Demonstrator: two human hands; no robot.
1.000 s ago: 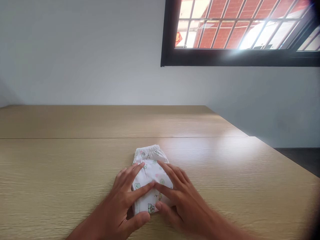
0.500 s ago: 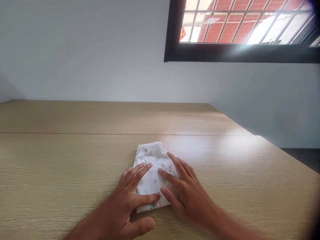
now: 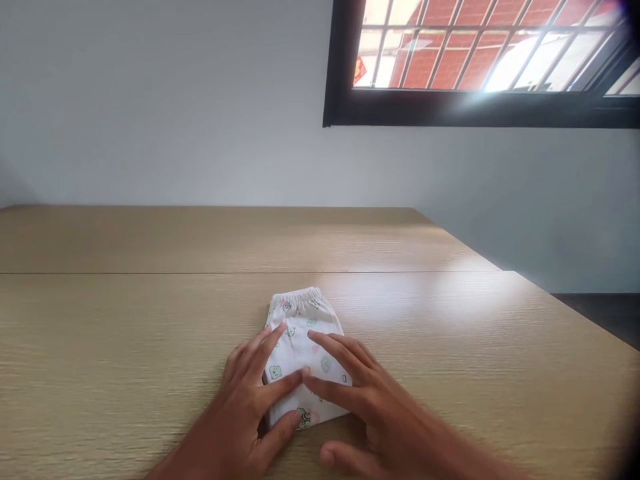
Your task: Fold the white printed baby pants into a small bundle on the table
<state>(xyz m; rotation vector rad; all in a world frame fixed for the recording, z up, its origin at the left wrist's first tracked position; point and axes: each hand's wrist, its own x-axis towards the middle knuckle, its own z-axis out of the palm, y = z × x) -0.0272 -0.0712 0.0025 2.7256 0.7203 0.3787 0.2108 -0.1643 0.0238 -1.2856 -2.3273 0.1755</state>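
Observation:
A small pair of white pants (image 3: 300, 350) with a green and pink animal print lies folded flat before me, its gathered elastic waistband at the far end. Over its left side rests my left hand (image 3: 255, 393), fingers spread, the thumb near the bottom edge. My right hand (image 3: 360, 393) lies across the right side with its fingers apart and its thumb out over the wood. The two index fingertips meet or nearly meet near the middle of the cloth. Neither hand grips the fabric. Parts of both side edges are hidden under the hands.
The pants lie on a light wood table (image 3: 125, 333) with a seam (image 3: 150, 273) running across it. Behind stands a pale wall (image 3: 175, 100) with a dark-framed, barred window (image 3: 450, 110) at upper right. The table's right edge slants away.
My left thumb has moved up onto the cloth's lower edge. My right hand's fingers have shifted left over the pants, and its thumb has dropped toward me, off the cloth.

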